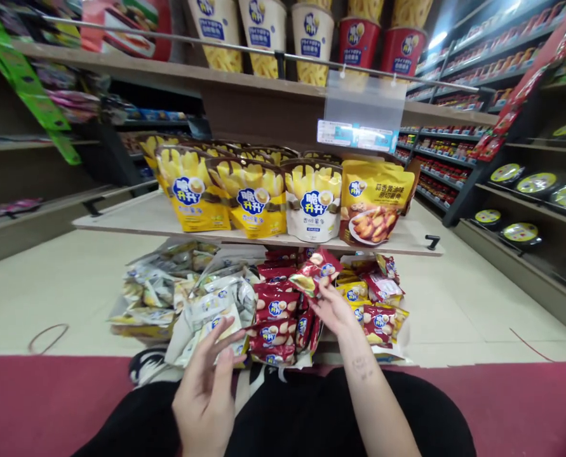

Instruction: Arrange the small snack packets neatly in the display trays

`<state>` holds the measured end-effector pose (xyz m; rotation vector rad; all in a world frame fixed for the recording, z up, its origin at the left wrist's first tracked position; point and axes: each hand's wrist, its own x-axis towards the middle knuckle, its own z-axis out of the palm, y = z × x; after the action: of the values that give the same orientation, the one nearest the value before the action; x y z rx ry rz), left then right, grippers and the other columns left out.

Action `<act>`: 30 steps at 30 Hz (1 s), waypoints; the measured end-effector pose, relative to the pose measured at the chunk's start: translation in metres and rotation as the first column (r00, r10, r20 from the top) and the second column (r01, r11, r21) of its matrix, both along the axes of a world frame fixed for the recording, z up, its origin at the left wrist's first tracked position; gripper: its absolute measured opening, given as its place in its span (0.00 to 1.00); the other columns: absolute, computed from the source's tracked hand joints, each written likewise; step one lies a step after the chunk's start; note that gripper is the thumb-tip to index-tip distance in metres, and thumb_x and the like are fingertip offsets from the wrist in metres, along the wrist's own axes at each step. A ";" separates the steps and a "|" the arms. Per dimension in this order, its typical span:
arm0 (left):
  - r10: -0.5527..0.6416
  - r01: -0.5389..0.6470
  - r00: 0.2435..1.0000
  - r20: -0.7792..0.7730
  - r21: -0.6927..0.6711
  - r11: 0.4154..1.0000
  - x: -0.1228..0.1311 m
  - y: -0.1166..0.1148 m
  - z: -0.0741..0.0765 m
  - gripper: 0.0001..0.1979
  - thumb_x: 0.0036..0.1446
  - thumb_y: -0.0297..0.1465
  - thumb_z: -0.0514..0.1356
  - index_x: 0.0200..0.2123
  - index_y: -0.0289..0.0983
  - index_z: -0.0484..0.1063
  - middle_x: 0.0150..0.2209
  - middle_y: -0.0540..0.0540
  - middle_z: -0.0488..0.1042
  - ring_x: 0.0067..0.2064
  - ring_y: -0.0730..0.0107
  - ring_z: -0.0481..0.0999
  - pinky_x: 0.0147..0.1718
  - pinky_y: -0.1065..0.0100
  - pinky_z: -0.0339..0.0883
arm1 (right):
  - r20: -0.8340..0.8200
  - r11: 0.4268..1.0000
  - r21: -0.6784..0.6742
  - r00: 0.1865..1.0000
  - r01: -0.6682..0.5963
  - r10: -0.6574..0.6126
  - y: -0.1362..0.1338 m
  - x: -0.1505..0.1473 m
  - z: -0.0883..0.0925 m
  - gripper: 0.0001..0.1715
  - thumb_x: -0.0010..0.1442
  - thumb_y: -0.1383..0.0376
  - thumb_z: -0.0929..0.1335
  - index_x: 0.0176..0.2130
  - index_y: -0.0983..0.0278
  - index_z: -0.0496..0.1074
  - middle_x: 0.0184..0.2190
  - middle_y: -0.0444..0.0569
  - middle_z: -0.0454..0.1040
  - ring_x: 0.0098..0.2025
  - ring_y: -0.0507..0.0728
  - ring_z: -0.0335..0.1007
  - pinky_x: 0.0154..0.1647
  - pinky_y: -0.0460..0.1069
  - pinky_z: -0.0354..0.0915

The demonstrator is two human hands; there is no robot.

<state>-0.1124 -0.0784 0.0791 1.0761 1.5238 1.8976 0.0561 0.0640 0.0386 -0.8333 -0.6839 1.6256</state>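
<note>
My right hand [333, 308] grips a small red snack packet [315, 271] by its lower edge, lifted over the boxes. Several like red packets [277, 307] stand in rows in the box just below it. My left hand [211, 387] hovers with spread fingers before a box of white snack packets [213, 314] and holds nothing. Right of my right hand, another box has yellow packets [354, 292] mixed with red ones [380, 322]. Farther left lies a box of greyish-yellow packets [152, 285].
Above the boxes, a shelf [258, 240] bears yellow and white stand-up pouches [314, 200] and a brown-yellow pouch [378, 200]. A clear price-tag holder [366, 114] hangs from the upper rail. Paper-cup-shaped packs [263, 35] line the top shelf. A small hook [432, 242] sticks out at right.
</note>
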 end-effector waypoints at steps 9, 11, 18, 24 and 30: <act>-0.001 0.003 0.998 0.056 -0.034 0.999 0.000 0.000 -0.015 0.20 0.60 0.43 0.57 0.52 0.39 0.72 0.55 0.43 0.72 0.48 0.59 0.77 0.33 0.70 0.72 | 0.351 0.888 0.199 0.816 0.415 -0.460 0.040 0.024 -0.045 0.16 0.53 0.59 0.68 0.42 0.59 0.66 0.45 0.49 0.75 0.50 0.56 0.69 0.53 0.54 0.64; -0.005 0.006 0.999 0.053 -0.029 1.000 -0.002 0.000 -0.018 0.20 0.60 0.42 0.57 0.52 0.39 0.72 0.54 0.43 0.72 0.48 0.59 0.76 0.33 0.70 0.72 | 0.428 0.875 0.266 0.764 0.404 -0.483 0.050 0.024 -0.048 0.17 0.54 0.58 0.67 0.43 0.61 0.66 0.44 0.50 0.75 0.50 0.56 0.69 0.53 0.52 0.63; -0.003 0.007 0.997 0.081 -0.051 0.999 0.001 0.003 -0.025 0.19 0.60 0.42 0.57 0.50 0.39 0.73 0.54 0.43 0.72 0.47 0.61 0.76 0.33 0.71 0.70 | 0.715 0.922 0.285 0.582 0.263 -0.387 0.081 0.011 -0.050 0.13 0.56 0.61 0.66 0.41 0.64 0.68 0.30 0.45 0.76 0.37 0.56 0.73 0.40 0.48 0.66; -0.033 0.038 0.996 0.083 -0.055 0.998 0.004 0.004 -0.026 0.18 0.60 0.42 0.58 0.48 0.39 0.74 0.54 0.45 0.72 0.46 0.62 0.76 0.33 0.71 0.69 | 0.872 0.938 0.268 0.359 0.221 -0.334 0.086 0.003 -0.038 0.10 0.55 0.64 0.69 0.39 0.63 0.73 0.33 0.50 0.79 0.40 0.60 0.74 0.41 0.50 0.64; -0.051 0.056 0.995 0.086 -0.055 0.997 0.005 0.003 -0.024 0.18 0.59 0.42 0.58 0.48 0.40 0.74 0.53 0.45 0.73 0.45 0.61 0.75 0.32 0.71 0.69 | 0.904 0.920 0.305 0.229 0.246 -0.361 0.086 0.000 -0.026 0.16 0.56 0.65 0.69 0.46 0.64 0.72 0.41 0.57 0.79 0.45 0.62 0.75 0.43 0.51 0.65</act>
<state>-0.1077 -0.0756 0.0548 0.9885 1.4791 1.8287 0.0558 0.1502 0.0128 -1.7870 -1.3119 0.5229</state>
